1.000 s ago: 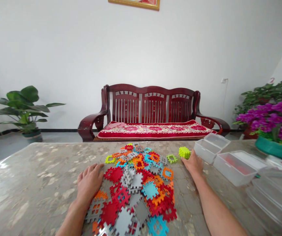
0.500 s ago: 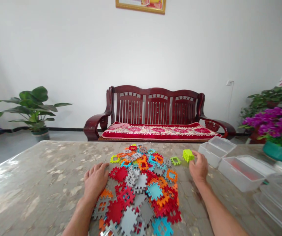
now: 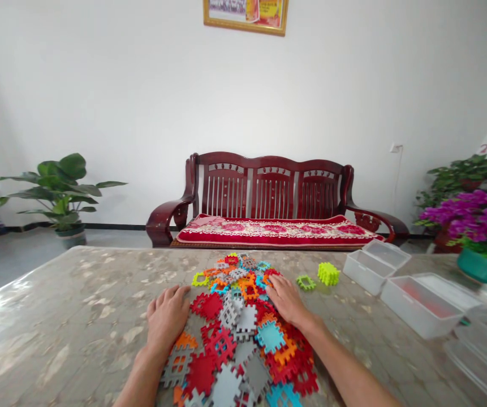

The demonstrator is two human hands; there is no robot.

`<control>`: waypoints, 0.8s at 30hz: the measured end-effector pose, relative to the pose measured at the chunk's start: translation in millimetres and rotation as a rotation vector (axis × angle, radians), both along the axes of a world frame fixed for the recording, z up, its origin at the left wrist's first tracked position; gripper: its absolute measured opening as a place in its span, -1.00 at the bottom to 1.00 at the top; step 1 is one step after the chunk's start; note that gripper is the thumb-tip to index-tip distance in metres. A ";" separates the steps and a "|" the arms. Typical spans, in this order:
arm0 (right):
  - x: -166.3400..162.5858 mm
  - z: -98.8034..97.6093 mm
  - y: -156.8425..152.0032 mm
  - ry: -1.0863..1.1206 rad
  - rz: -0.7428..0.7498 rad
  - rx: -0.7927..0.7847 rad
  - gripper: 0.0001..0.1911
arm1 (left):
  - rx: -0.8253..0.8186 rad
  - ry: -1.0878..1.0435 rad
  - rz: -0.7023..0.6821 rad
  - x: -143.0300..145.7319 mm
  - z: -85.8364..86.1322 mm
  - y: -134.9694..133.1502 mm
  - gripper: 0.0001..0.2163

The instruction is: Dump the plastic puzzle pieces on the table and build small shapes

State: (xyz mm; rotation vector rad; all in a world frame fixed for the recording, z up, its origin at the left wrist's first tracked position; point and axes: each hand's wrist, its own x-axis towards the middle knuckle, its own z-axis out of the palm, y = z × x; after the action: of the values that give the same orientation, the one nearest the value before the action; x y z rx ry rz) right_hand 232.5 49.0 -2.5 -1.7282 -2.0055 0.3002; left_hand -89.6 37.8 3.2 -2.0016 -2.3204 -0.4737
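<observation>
A heap of flat interlocking plastic tiles [image 3: 243, 328] in red, orange, grey, blue and lime green lies on the marbled table [image 3: 77, 316]. My left hand [image 3: 167, 317] rests palm down on the heap's left edge, fingers stretched out. My right hand [image 3: 284, 299] lies flat on the tiles at the heap's right side, fingers spread, holding nothing. A small stack of lime green tiles [image 3: 328, 273] stands apart to the right, with a single lime green tile [image 3: 306, 282] beside it.
Two clear plastic boxes [image 3: 374, 259] [image 3: 425, 297] with lids stand at the right, more clear containers [image 3: 485, 345] nearer the right edge. A pot of purple flowers [image 3: 478, 229] sits far right. Beyond the table are a wooden bench [image 3: 268, 203] and a potted plant [image 3: 63, 195].
My right hand let go of the lime green stack and moved left onto the heap. The stack stays on the table. My left hand has barely moved.
</observation>
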 end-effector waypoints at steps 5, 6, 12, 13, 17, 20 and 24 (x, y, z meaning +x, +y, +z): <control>-7.2 6.0 5.0 0.174 0.040 0.008 -0.52 | 0.002 0.000 -0.007 -0.5 -1.5 0.2 -0.62; -3.9 9.3 10.3 0.183 0.014 0.010 -0.55 | 0.004 -0.002 -0.006 -0.5 -1.8 0.4 -0.62; 19.8 27.5 51.5 0.026 -0.223 -0.065 -0.65 | 0.008 -0.018 0.001 0.4 -0.8 0.6 -0.63; 20.0 28.7 56.7 -0.002 -0.235 -0.082 -0.68 | 0.005 -0.018 0.001 0.4 -0.2 0.4 -0.62; 11.2 30.2 70.0 -0.099 -0.277 -0.135 -0.72 | -0.006 -0.010 -0.005 -0.7 -0.2 0.3 -0.61; 4.7 31.8 75.6 -0.128 -0.298 -0.159 -0.74 | 0.008 -0.009 -0.009 -1.7 -2.5 1.0 -0.62; 4.3 34.3 78.7 -0.111 -0.289 -0.182 -0.79 | 0.012 -0.025 -0.004 -1.4 -3.9 1.1 -0.62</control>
State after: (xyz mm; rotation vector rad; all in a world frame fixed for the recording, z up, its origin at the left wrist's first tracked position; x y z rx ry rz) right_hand 236.8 127.6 31.8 -2.1612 -1.8153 0.3027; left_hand -91.0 38.9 -0.7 -2.0068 -2.3225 -0.5140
